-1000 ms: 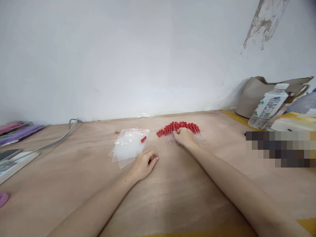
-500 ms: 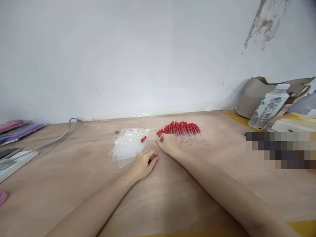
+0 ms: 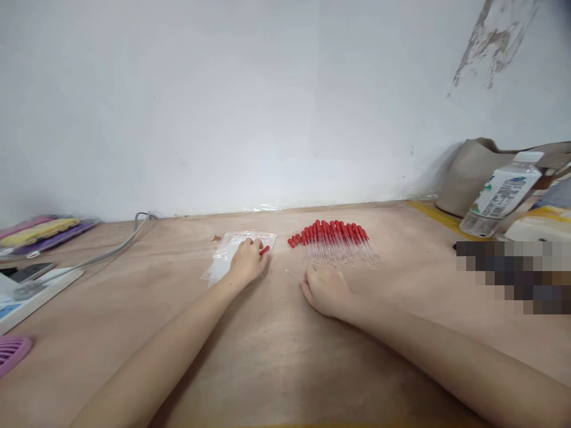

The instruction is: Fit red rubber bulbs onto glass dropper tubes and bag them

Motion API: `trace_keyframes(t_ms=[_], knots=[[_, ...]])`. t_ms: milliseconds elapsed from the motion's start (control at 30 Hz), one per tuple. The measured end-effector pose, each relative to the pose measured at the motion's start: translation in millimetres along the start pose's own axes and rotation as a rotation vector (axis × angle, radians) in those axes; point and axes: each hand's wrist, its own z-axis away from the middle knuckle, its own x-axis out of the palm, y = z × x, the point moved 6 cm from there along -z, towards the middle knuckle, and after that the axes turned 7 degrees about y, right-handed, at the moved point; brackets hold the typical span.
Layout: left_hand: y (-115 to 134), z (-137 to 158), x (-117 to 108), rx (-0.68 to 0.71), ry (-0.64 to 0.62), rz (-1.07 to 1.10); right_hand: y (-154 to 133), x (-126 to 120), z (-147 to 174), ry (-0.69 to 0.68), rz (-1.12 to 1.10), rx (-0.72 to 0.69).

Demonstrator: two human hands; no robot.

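Observation:
My left hand [image 3: 248, 260] is over the clear zip bags [image 3: 218, 265], its fingers closed round a small red rubber bulb [image 3: 264, 250]. My right hand [image 3: 327, 289] pinches a thin clear dropper tube [image 3: 292, 273], whose bare end sticks out to the left past the fingertips. Just beyond that hand lies a row of droppers [image 3: 332, 232], red bulbs toward the wall and clear thin tubes pointing at me. The bags are fanned in a small overlapping stack, partly hidden under my left hand.
On the right stand a plastic bottle [image 3: 502, 193] and a grey-beige bag [image 3: 464, 178]. To the left are a white power strip [image 3: 53, 291] with a grey cable [image 3: 120, 242], a phone [image 3: 33, 271], colourful packets [image 3: 44, 233] and a pink slotted object [image 3: 13, 355].
My left hand has moved forward onto the bags and taken the red bulb. My right hand has drawn back from the dropper row with a clear tube in its fingers.

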Motion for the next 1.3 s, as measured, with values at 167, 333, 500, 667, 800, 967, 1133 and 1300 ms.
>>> trace_keyframes(t_ms=[167,333,500,667,800,967,1133,1300], knots=[[-11.7,-21.5,18.5,-0.119,-0.043,-0.005,14.0,-11.0,22.7,0.042,-0.082,0.008],[12.5,-1.8,5.1,-0.006,0.033,0.086,27.7,-2.8,25.7,0.198,-0.403,0.029],[48.1,45.2,-7.3,0.115,0.004,0.563,34.5,2.0,23.4,0.327,-0.595,-0.067],[54.5,63.0,0.9,0.088,-0.076,0.661,28.9,-9.7,24.5,0.31,-0.638,-0.122],[51.1,61.2,5.2,0.066,-0.097,0.707,26.8,-10.9,24.9,0.267,-0.622,-0.111],[51.8,62.2,4.2,0.063,-0.114,0.765,25.7,-8.9,23.2,0.271,-0.62,-0.142],[50.2,63.4,6.1,0.046,-0.11,0.761,25.3,-6.3,20.3,0.251,-0.661,-0.157],[47.5,64.1,10.5,0.028,-0.147,0.808,25.8,-5.0,17.3,0.179,-0.72,-0.204]])
